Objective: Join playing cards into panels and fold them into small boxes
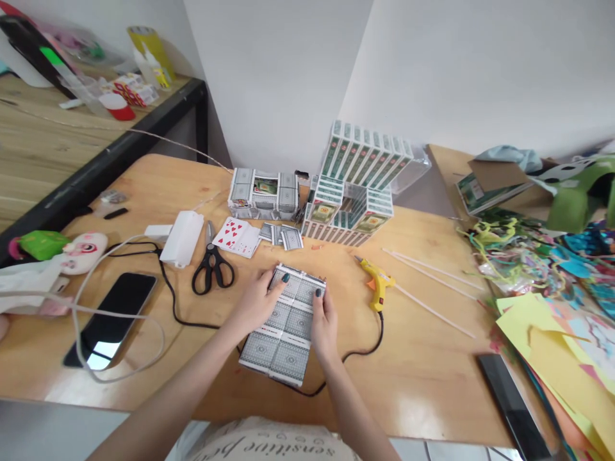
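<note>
A flat panel of joined playing cards point(283, 333), grey patterned backs up, is between my hands near the table's front edge. My left hand point(262, 298) grips its upper left edge, thumb on top. On the upper right edge, my right hand point(324, 320) closes with its thumb over the cards. Beyond the panel lie loose playing cards point(235, 235), some face up, and black-handled scissors point(211, 266). A yellow glue gun point(377, 282) rests to the right, its black cord running beneath the panel. Behind stands a box built from cards point(264, 195).
Stacked card boxes point(350, 205) stand at the back. White glue sticks point(432, 298) lie on the right, near yellow paper point(542, 339) and a black slab-like object point(512, 403). A phone point(113, 320), looping white cable and white power adapter point(183, 238) occupy the left.
</note>
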Available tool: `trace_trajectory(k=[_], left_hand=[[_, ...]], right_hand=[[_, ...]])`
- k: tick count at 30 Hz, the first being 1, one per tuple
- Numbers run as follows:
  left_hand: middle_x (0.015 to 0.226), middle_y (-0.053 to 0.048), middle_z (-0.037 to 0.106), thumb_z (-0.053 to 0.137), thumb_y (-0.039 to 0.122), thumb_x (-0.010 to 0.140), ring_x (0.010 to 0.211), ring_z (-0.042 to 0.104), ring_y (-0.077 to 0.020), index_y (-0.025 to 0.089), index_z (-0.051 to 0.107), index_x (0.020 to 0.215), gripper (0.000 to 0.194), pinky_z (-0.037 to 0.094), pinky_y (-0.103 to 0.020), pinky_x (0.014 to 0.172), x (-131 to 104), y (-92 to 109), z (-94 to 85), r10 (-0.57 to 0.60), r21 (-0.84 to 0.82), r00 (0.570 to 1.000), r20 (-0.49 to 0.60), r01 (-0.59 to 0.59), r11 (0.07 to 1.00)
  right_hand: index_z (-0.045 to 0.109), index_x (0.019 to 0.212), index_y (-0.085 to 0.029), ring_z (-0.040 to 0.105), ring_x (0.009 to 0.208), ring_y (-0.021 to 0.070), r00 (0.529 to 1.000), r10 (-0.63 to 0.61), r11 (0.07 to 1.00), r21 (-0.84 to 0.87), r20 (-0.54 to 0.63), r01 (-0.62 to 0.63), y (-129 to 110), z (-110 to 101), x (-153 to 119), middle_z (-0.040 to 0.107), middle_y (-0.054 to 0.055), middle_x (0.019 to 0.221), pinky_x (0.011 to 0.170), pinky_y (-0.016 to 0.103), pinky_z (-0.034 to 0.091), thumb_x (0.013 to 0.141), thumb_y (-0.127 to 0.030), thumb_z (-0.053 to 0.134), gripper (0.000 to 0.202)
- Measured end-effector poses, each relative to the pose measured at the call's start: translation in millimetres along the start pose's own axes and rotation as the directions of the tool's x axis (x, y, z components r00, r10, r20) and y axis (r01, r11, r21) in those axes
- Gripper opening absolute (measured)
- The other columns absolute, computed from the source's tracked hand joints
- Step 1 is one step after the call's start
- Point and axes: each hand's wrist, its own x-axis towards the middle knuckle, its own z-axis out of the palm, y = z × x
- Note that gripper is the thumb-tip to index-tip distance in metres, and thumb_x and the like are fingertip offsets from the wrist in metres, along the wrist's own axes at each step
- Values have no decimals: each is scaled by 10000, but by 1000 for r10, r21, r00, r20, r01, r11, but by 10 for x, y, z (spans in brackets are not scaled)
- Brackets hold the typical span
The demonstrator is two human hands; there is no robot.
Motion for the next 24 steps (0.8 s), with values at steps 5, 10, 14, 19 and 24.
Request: trace_trajectory(k=[5, 10, 14, 19, 24], left_hand=[[1311, -126, 541, 510, 460, 891, 1186, 550, -251, 208, 428, 1280, 471, 478, -382, 943, -205, 370, -30, 71, -526, 982, -173, -153, 837], [1269, -101, 571, 605, 413, 860, 1154, 569, -224, 242, 458, 1229, 433, 478, -352, 943, -235, 447, -194, 300, -581, 889, -348, -455, 675], [1405, -130, 468, 630, 426, 831, 1256, 494, -278, 271, 311, 1441, 705, 465, -392, 987, -150, 457, -531, 489, -482, 864, -118, -480, 733], [1402, -81, 500, 746, 380, 727, 1295, 451, -296, 291, 418, 1397, 752, 373, -464, 1087, -95, 761, -938, 610, 27, 774, 167, -622, 782], [1360, -77, 545, 786, 398, 674, 1221, 530, -273, 273, 519, 1327, 716, 425, -445, 1041, -66, 946, -929, 543, 169, 771, 333, -616, 770]], right_hand=[[491, 1318, -214, 375, 1368, 216, 981, -192, 971, 140, -23, 193, -430, -17, 6, 455, 80, 1449, 1161, 425, 238, 923, -489, 439, 484], [437, 1326, -243, 535, 1219, 246, 919, -385, 904, 233, 83, 357, -817, -202, 25, 533, 114, 1346, 1000, 408, 453, 863, -504, 558, 546], [348, 1412, -251, 589, 1120, 248, 872, -458, 883, 206, 175, 422, -985, -265, -25, 557, 127, 1278, 937, 392, 500, 775, -469, 693, 757], [365, 1405, -305, 539, 1181, 279, 750, -563, 786, -57, 347, 616, -1121, -322, -34, 550, 107, 1290, 1004, 458, 438, 702, -390, 789, 826], [333, 1419, -303, 509, 1203, 302, 747, -497, 815, -59, 442, 577, -1093, -358, 34, 527, 120, 1306, 1021, 480, 417, 634, -438, 827, 937]])
